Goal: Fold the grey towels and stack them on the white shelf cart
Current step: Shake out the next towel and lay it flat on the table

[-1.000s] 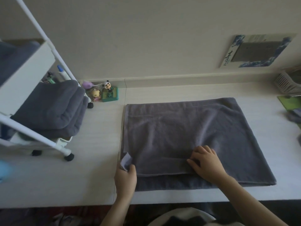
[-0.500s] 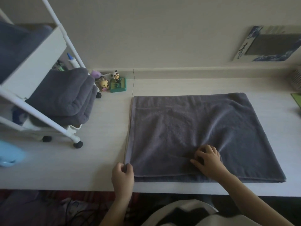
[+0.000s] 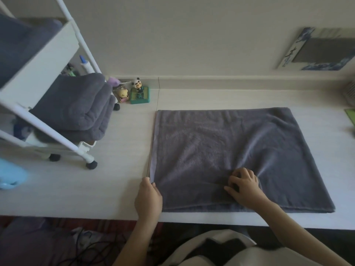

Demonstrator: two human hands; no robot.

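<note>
A grey towel (image 3: 226, 143) lies folded flat on the white table (image 3: 115, 175), its left edge showing a paler hem. My left hand (image 3: 148, 196) pinches the towel's near left corner at the table's front. My right hand (image 3: 244, 187) rests on the towel near its front edge with the fingers curled into the cloth, bunching a small crease. To the left stands the white shelf cart (image 3: 50, 131), with folded grey towels (image 3: 76, 108) stacked on its lower shelf and another grey towel (image 3: 21, 45) on the shelf above.
Small toy figures, a panda on a green base (image 3: 139, 93) among them, sit by the wall next to the cart. A framed picture (image 3: 318, 50) leans on the wall at the right. A light blue object (image 3: 10, 175) lies at the left edge. A green item (image 3: 350, 118) sits at the right edge.
My left hand laid the lifted near left corner down flat and now holds it at the edge. My right hand's fingers curled tighter into the towel. The view shifted left and down.
</note>
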